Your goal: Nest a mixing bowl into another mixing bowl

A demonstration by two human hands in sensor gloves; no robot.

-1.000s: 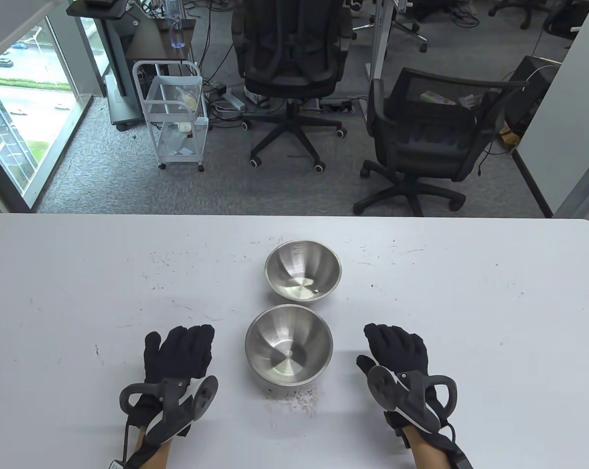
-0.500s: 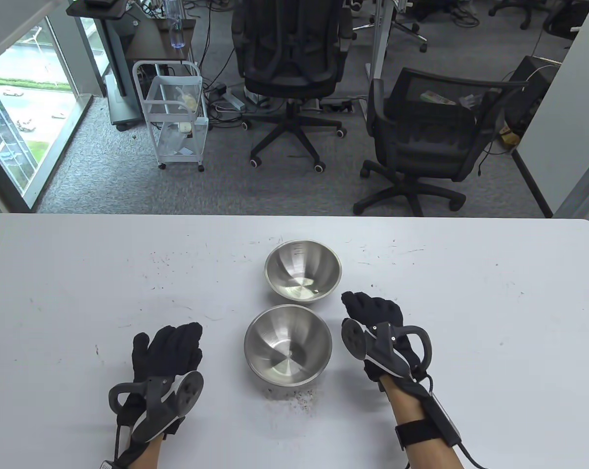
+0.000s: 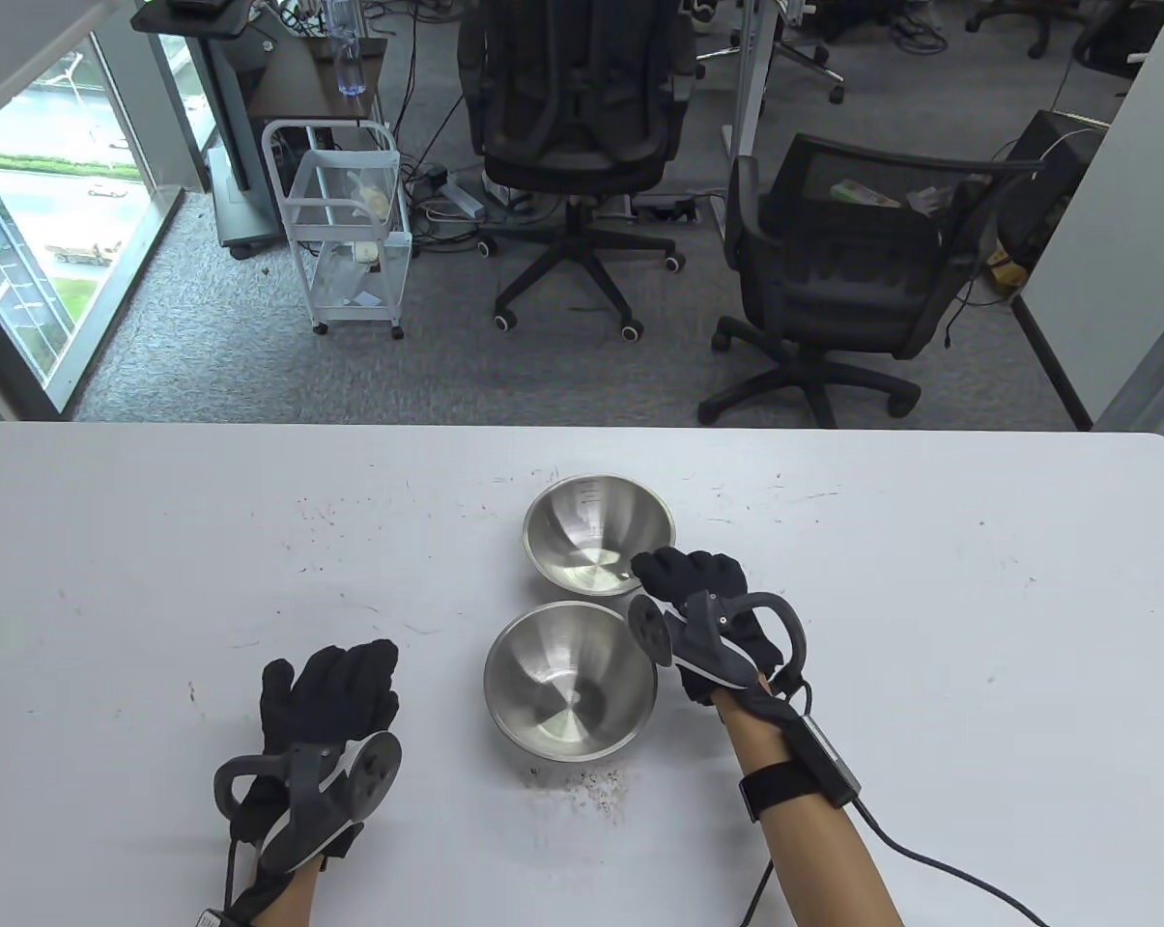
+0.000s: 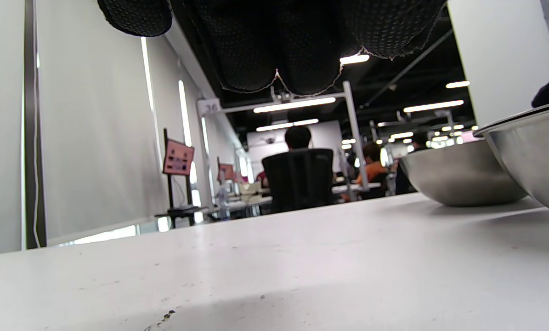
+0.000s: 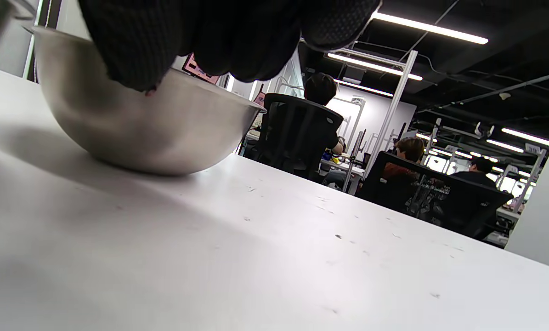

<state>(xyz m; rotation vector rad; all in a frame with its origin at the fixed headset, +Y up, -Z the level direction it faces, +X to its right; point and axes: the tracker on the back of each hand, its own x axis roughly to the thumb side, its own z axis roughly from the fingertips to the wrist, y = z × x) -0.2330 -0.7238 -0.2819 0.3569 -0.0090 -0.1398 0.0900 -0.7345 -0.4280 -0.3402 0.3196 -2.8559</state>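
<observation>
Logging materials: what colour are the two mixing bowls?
Plain silver, brushed-steel look on the far mixing bowl and near mixing bowl; clearest in the table view.

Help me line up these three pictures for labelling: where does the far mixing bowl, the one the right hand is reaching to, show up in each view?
Table view: far mixing bowl at table centre, beyond the near mixing bowl; the right hand is at its right rim.
Left wrist view: right of centre, behind the near bowl's side.
Right wrist view: upper left, gloved fingers over its rim.
Shared landmark: the white table.
</observation>
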